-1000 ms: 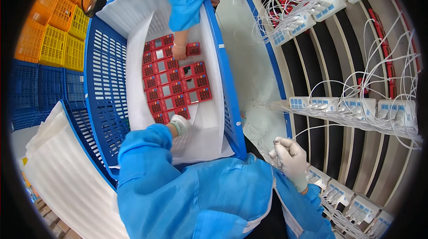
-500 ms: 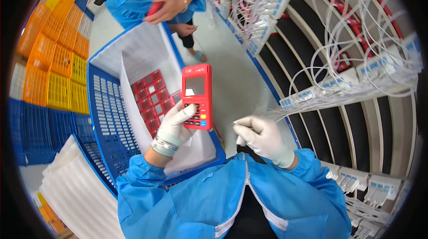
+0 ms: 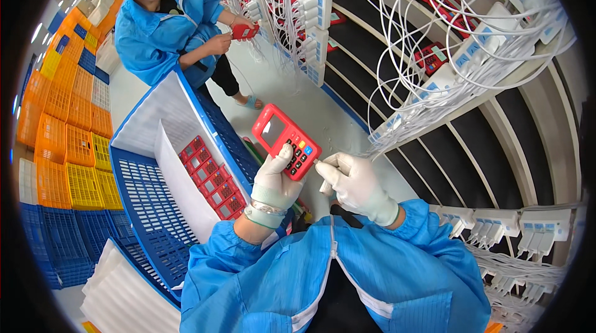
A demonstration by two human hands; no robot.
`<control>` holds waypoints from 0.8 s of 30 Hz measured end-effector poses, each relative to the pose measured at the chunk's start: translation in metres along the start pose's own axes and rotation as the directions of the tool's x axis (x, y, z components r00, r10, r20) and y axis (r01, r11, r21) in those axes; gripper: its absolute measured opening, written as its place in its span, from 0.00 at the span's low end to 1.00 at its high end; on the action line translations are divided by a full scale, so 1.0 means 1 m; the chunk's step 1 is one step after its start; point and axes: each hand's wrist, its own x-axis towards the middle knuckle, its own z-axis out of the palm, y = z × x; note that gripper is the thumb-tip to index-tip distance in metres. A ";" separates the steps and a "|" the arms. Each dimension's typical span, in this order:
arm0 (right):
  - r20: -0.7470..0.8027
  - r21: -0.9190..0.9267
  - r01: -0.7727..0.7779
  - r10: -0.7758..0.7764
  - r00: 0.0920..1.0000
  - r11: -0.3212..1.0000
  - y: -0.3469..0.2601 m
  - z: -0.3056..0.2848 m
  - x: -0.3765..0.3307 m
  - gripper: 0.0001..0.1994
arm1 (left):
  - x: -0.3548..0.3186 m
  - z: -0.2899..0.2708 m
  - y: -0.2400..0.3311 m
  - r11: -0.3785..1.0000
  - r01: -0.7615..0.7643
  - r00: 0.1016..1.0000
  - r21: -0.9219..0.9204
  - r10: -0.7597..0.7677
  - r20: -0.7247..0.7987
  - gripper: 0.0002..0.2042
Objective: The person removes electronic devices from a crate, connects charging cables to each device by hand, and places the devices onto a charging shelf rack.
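Note:
My left hand [image 3: 275, 185], in a white glove, is closed around a red handheld card payment terminal [image 3: 287, 139]. The terminal is tilted, with its dark screen toward the upper left and its keypad under my thumb. My gloved right hand [image 3: 360, 189] is pinched close to the terminal's lower right edge. A tiny tip shows at its fingertips, too small to name. Left of my hands stands a blue plastic crate [image 3: 149, 209] with a white foam lining [image 3: 180, 193]. Several red terminals [image 3: 212, 178] lie in rows inside it.
On the right, a rack with black shelves [image 3: 472, 165] carries power strips [image 3: 484, 41] and tangled white cables [image 3: 397, 47]. Across the crate a co-worker in a blue jacket [image 3: 149, 47] holds a red terminal [image 3: 244, 31]. Orange crates [image 3: 53, 147] and white foam sheets [image 3: 124, 289] are at left.
The terminal has turned from upright to tilted and moved right, toward my pinched right hand. My view has shifted, and the co-worker now stands more upright, with both hands at a terminal.

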 end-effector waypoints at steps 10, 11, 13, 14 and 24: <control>-0.039 0.131 -0.013 0.019 0.999 0.991 -0.006 -0.038 0.001 0.12 | 0.016 0.054 -0.024 0.885 -0.325 0.940 0.334 0.263 0.217 0.18; -0.019 0.144 -0.040 0.043 0.999 0.989 -0.007 -0.043 0.004 0.12 | 0.027 0.053 -0.021 0.872 -0.267 0.959 0.411 0.198 0.203 0.18; -0.018 0.160 -0.058 0.062 0.998 0.985 0.003 -0.055 0.011 0.13 | 0.059 0.065 -0.016 0.844 -0.150 0.982 0.515 0.066 0.178 0.15; -0.117 0.137 0.104 -0.088 0.989 0.985 0.017 -0.061 0.013 0.15 | 0.085 0.069 -0.016 0.845 -0.144 0.980 0.516 0.050 0.192 0.14; -0.090 0.141 -0.067 0.080 0.993 0.988 0.067 -0.097 -0.047 0.16 | 0.333 0.144 -0.042 0.100 -0.523 0.824 0.846 0.314 0.472 0.21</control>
